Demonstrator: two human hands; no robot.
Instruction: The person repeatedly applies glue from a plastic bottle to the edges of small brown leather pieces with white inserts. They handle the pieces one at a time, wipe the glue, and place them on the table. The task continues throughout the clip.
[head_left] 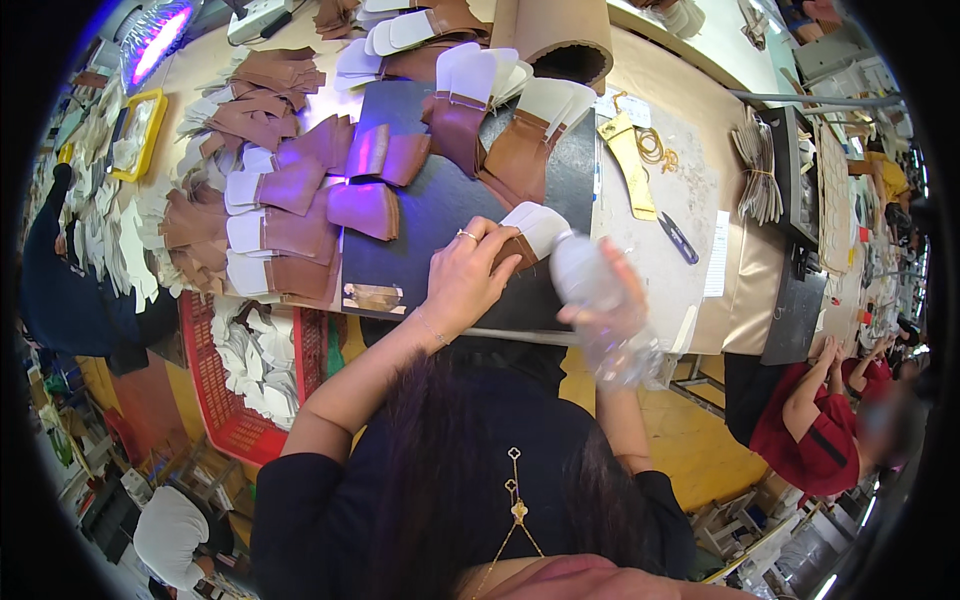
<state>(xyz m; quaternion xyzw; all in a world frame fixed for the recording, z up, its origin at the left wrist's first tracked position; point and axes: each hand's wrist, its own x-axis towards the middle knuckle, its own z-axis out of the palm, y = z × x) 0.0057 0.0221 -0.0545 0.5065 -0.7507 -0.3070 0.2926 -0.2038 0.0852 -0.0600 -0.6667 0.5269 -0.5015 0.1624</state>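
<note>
My left hand (468,268) is at the front of the black board (410,265), its fingers curled onto a small brown and white leather piece (537,228). The piece's white end points away to the right. Just right of it, my right hand (622,300) grips a clear plastic bottle (606,335), tilted and blurred by motion. Beyond my hands lie fanned stacks of brown leather pieces with white ends, one stack (537,140) on the board's far right. A few brown folded pieces (364,210) sit on the board under purple light.
More brown and white stacks (280,235) cover the left side. A lit lamp (155,45) and a yellow tray (140,135) stand beyond them. A red basket (240,436) of white pieces is at lower left. Right are a yellow strip (628,168), a cutter (678,238) and a co-worker (815,420).
</note>
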